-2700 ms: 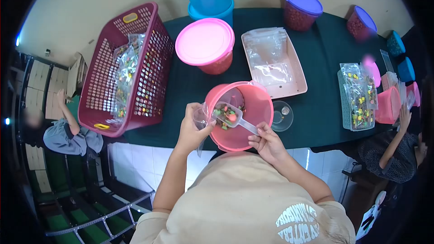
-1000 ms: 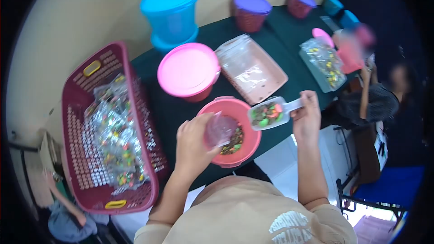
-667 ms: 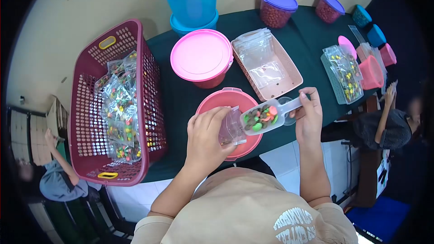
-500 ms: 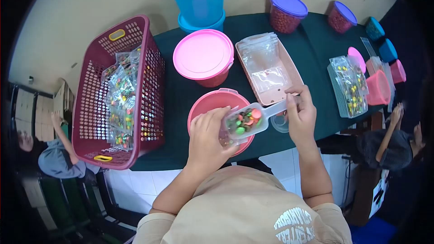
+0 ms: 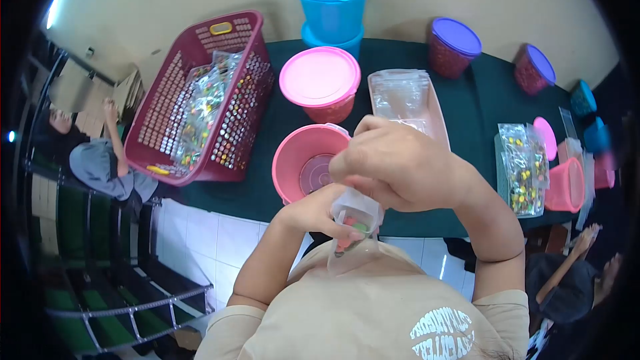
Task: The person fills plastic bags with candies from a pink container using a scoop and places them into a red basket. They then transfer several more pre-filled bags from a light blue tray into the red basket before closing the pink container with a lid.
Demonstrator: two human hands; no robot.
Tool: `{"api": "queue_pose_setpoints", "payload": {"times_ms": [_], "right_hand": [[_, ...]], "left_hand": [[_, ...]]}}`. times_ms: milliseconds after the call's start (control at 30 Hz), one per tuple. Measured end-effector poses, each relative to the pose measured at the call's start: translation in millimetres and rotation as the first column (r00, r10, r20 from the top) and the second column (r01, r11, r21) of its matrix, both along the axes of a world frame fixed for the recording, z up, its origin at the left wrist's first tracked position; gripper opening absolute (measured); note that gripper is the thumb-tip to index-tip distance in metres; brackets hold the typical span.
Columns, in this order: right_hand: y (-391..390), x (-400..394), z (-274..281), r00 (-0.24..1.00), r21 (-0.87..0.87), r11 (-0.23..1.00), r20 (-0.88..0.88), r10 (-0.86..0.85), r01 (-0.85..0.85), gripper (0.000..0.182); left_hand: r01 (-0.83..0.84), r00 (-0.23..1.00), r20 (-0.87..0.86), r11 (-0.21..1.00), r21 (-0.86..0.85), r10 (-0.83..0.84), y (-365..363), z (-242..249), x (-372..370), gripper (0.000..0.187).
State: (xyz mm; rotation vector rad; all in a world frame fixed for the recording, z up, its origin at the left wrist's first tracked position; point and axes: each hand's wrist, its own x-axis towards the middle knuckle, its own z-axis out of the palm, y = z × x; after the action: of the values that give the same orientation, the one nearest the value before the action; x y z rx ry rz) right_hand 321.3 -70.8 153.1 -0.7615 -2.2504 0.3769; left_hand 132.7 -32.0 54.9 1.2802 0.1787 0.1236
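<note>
My left hand (image 5: 308, 212) is closed around a clear plastic bag (image 5: 347, 261), low in front of my shirt. A translucent scoop (image 5: 347, 201) is tipped steeply down at the bag's mouth, with red, green and brown candies (image 5: 351, 230) at its lower end. My right hand (image 5: 403, 165) is closed above it, back of the hand upward, on the scoop's handle, which the fingers mostly hide. Just beyond both hands stands an open pink bucket (image 5: 288, 160).
A maroon basket (image 5: 200, 173) with filled candy packets (image 5: 207, 107) stands left. Behind are a pink-lidded tub (image 5: 320, 77), blue tubs (image 5: 332, 7) and a tray (image 5: 437, 117) of clear bags. Purple-lidded tubs (image 5: 457, 43) and more packets (image 5: 523, 173) lie right. People (image 5: 100, 167) sit on both sides.
The scoop has gone from nearly level over the bucket to tipped down at the bag. Both hands have come nearer my body, the right one turning over and moving left. The view has shifted.
</note>
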Motion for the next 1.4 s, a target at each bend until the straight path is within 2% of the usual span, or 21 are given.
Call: {"api": "queue_pose_setpoints", "payload": {"times_ms": [67, 133, 200, 267, 333, 500, 567, 633, 667, 733, 800, 833, 867, 900, 967, 1033, 1067, 1100, 1167, 1333, 1400], "right_hand": [[2.9, -8.3, -8.7, 0.992, -0.014, 0.993, -0.04, 0.12, -0.12, 0.015], [11.9, -11.4, -5.3, 0.98, 0.032, 0.984, -0.093, 0.177, -0.175, 0.012], [18.2, -5.4, 6.3, 0.993, -0.161, 0.98, -0.024, 0.117, -0.119, 0.01], [20.5, -7.9, 8.4, 0.994, -0.144, 0.984, 0.001, 0.109, -0.108, 0.011], [21.1, -13.4, 3.5, 0.981, -0.151, 0.969, -0.022, 0.192, -0.193, 0.012], [29.0, -26.4, -19.6, 0.977, -0.181, 0.96, -0.037, 0.208, -0.211, 0.016], [32.9, -31.3, -21.9, 0.97, -0.163, 0.957, -0.07, 0.233, -0.242, 0.017], [36.0, -33.0, -18.0, 0.983, -0.051, 0.982, -0.047, 0.18, -0.182, 0.016], [36.5, -32.5, -11.7, 0.983, -0.052, 0.982, -0.042, 0.177, -0.179, 0.016], [38.8, -28.5, 4.9, 0.994, -0.02, 0.998, -0.09, -0.054, 0.053, 0.013], [43.9, -26.4, 7.7, 0.93, -0.15, 0.985, -0.342, -0.131, 0.084, 0.011], [50.9, -28.3, 7.1, 0.908, -0.115, 0.983, -0.381, -0.174, 0.141, 0.011], [57.6, -31.2, 3.4, 0.883, -0.091, 0.977, -0.419, -0.212, 0.191, 0.012], [61.1, -32.9, -2.8, 0.883, -0.111, 0.973, -0.41, -0.229, 0.201, 0.012], [68.8, -35.0, -19.9, 0.899, -0.209, 0.899, -0.136, -0.417, 0.386, 0.01], [72.0, -44.2, -50.8, 0.876, -0.354, 0.817, 0.016, -0.482, 0.455, 0.009], [70.9, -46.2, -69.4, 0.854, -0.442, 0.745, 0.11, -0.508, 0.5, 0.011], [66.8, -49.6, -88.0, 0.849, -0.457, 0.73, 0.119, -0.516, 0.508, 0.011], [55.7, -56.3, -122.6, 0.784, -0.427, 0.657, 0.345, -0.517, 0.621, 0.015], [31.6, -69.8, -166.1, 0.722, -0.392, 0.611, 0.454, -0.522, 0.688, 0.019], [26.3, -73.7, -170.8, 0.692, -0.415, 0.555, 0.468, -0.55, 0.721, 0.019]], "left_hand": [[0.046, 0.996, 0.07, 0.996, 0.073, -0.051, -2.4, -8.0, -5.5, 0.055], [0.022, 1.0, 0.015, 0.996, 0.087, -0.024, 0.3, -2.8, -11.1, 0.053], [-0.089, 0.991, 0.089, 0.992, -0.095, 0.097, 2.6, 6.9, -13.4, 0.052], [-0.119, 0.992, 0.042, 0.992, -0.051, 0.122, 7.3, 15.3, -21.2, 0.053], [-0.197, 0.975, 0.117, 0.978, 0.073, 0.188, 6.8, 22.5, -26.4, 0.055], [-0.206, 0.976, -0.073, 0.978, -0.005, 0.205, 14.0, 22.8, -40.6, 0.056], [-0.232, 0.972, -0.035, 0.973, -0.003, 0.232, 15.1, 21.6, -42.7, 0.056], [-0.254, 0.967, 0.002, 0.967, 0.003, 0.254, 23.8, 21.6, -48.1, 0.055], [-0.227, 0.971, -0.068, 0.974, 0.021, 0.228, 32.2, 20.8, -54.3, 0.055], [-0.192, 0.973, -0.125, 0.981, 0.041, 0.196, 42.7, 23.3, -64.7, 0.055], [-0.258, 0.961, -0.091, 0.965, 0.049, 0.261, 52.4, 29.7, -71.7, 0.053], [-0.268, 0.96, -0.079, 0.963, 0.012, 0.268, 61.0, 22.0, -80.2, 0.048], [-0.245, 0.961, -0.113, 0.966, 0.079, 0.253, 74.7, 9.0, -91.0, 0.041], [-0.322, 0.933, -0.134, 0.942, 0.097, 0.333, 82.9, -0.2, -99.5, 0.038], [-0.39, 0.902, -0.158, 0.915, 0.103, 0.402, 97.4, -16.1, -114.2, 0.036], [-0.575, 0.733, -0.293, 0.79, 0.214, 0.614, 109.1, -32.5, -127.6, 0.033], [-0.568, 0.739, -0.303, 0.799, 0.2, 0.601, 116.0, -41.4, -133.7, 0.033], [-0.549, 0.705, -0.37, 0.796, 0.256, 0.605, 122.3, -50.6, -139.5, 0.032], [-0.457, 0.644, -0.467, 0.794, 0.402, 0.607, 131.1, -62.5, -142.3, 0.03], [-0.375, 0.685, -0.545, 0.876, 0.304, 0.483, 135.4, -92.6, -128.1, 0.028], [-0.499, 0.71, -0.482, 0.85, 0.169, 0.513, 137.0, -98.9, -121.9, 0.029]]}}
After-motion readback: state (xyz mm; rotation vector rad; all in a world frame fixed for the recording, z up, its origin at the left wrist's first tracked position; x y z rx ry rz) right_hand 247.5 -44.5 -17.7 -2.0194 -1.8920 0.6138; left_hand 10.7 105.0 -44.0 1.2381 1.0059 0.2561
